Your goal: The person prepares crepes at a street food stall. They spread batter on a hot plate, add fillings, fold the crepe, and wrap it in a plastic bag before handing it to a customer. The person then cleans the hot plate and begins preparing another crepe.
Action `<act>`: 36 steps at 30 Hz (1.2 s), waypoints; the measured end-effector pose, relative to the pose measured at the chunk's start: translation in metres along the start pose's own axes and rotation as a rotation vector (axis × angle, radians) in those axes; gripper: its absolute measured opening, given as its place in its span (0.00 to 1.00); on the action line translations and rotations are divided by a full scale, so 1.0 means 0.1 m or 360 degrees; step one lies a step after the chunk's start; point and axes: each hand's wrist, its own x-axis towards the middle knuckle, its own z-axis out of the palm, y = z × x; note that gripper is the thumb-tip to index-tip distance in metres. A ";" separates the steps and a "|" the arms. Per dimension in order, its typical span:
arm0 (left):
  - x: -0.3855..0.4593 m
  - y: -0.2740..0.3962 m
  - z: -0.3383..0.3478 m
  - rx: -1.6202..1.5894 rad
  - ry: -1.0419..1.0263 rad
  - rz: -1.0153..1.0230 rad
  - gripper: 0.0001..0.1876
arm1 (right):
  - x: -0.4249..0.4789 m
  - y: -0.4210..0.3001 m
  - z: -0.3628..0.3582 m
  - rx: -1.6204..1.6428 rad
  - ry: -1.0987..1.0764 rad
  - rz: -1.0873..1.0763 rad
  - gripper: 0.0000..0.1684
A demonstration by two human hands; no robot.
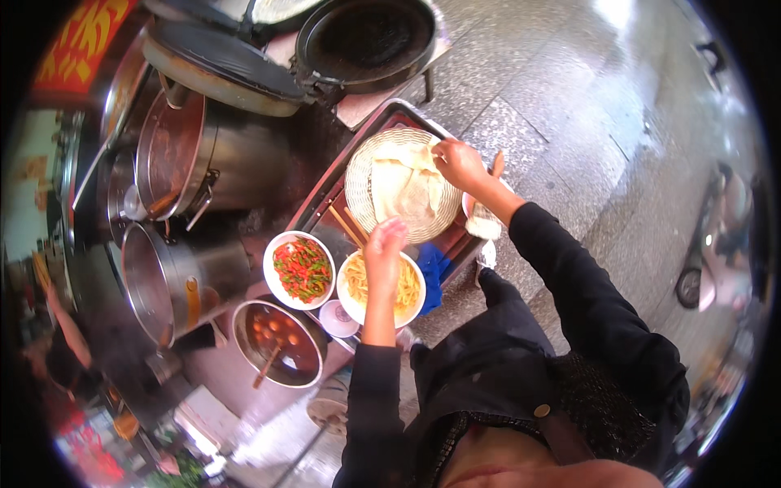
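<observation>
A thin, folded flatbread (406, 189) lies on a round woven tray (360, 180) set on a dark rectangular tray. At its upper right edge, the fingers of my right hand (456, 163) pinch the bread. My left hand (384, 244) is raised over a white bowl of pale yellow shreds (407, 296), near the lower edge of the bread; whether it holds anything is not plain. A pair of wooden chopsticks (346, 226) rests beside the woven tray. Left of the shreds stands a white bowl of chopped red and green peppers (303, 268).
A pot of eggs in dark broth (280, 344) holds a wooden-handled utensil. Large steel pots (244, 152) stand at the left. Black round griddles (369, 39) are at the top. A blue cloth (432, 277) hangs at the tray's edge. Another person's arm (70, 326) shows far left.
</observation>
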 end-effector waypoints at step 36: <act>0.25 0.36 2.77 -0.2883 0.0045 -0.0066 0.27 | 0.75 -0.69 -2.16 0.2473 -0.1189 0.1097 0.15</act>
